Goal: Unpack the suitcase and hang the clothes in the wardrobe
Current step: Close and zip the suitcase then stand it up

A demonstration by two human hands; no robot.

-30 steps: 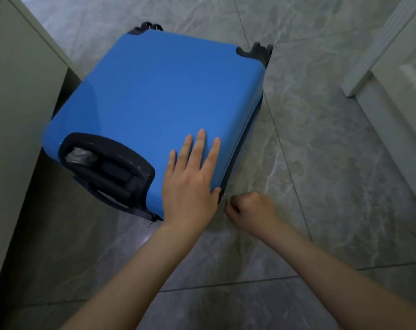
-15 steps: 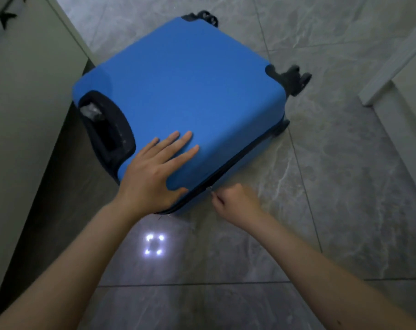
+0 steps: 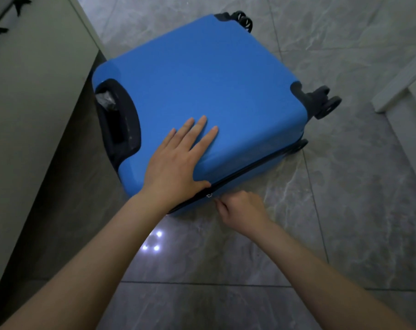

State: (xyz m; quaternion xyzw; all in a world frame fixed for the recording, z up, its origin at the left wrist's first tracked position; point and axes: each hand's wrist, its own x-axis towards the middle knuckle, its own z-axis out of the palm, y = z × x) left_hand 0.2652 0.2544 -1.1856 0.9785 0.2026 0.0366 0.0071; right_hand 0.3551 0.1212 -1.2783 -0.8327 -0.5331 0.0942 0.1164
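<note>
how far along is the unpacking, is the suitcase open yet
Done: the suitcase lies flat on the floor, lid side up. In hand: the left hand presses flat on the lid while the right hand pinches at the zipper near the corner; the seam looks closed. Left: unzipping, lifting the lid, taking clothes out and hanging them. No clothes show yet.

Left hand (image 3: 176,167) flat on closed blue suitcase (image 3: 214,91), right hand (image 3: 240,210) pinching its zipper pull (image 3: 210,195).
</note>
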